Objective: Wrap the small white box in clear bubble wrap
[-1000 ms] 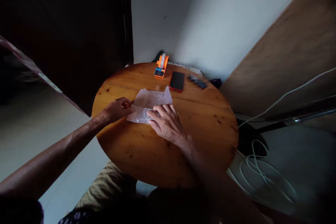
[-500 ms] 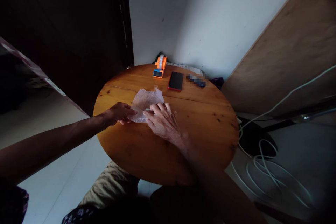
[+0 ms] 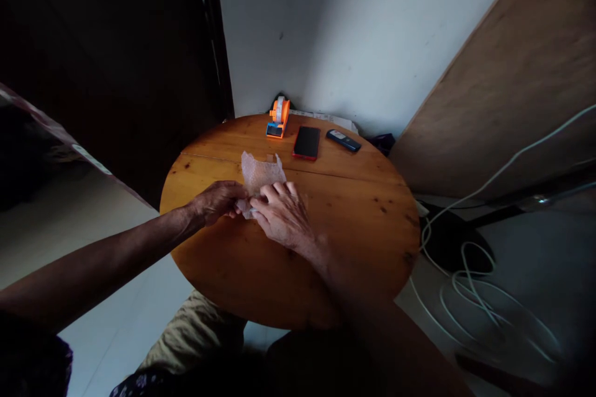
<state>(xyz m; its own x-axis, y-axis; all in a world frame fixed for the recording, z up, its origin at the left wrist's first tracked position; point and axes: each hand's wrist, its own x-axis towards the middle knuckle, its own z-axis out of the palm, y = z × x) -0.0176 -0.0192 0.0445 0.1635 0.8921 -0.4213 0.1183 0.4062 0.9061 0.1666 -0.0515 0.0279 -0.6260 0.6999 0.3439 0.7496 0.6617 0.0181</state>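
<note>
A piece of clear bubble wrap [image 3: 262, 175] lies on the round wooden table [image 3: 354, 217], its near part bunched between my hands. My left hand [image 3: 220, 201] pinches its near left edge between thumb and fingers. On the near right side, my right hand [image 3: 283, 211] has its fingers curled over the wrap and presses it close to the left fingertips. Whether anything lies inside the wrap is hidden by my fingers.
Toward the back of the table stand an orange tape dispenser [image 3: 279, 116], a red-edged phone [image 3: 306, 142] and a dark blue device [image 3: 343, 140]. A white wall [image 3: 372, 31] rises behind. Pale cables [image 3: 470, 273] lie on the floor at right.
My left hand has moved right, closer to my right hand, folding the wrap's left edge inward. The wrap looks narrower and more bunched. The view has shifted slightly.
</note>
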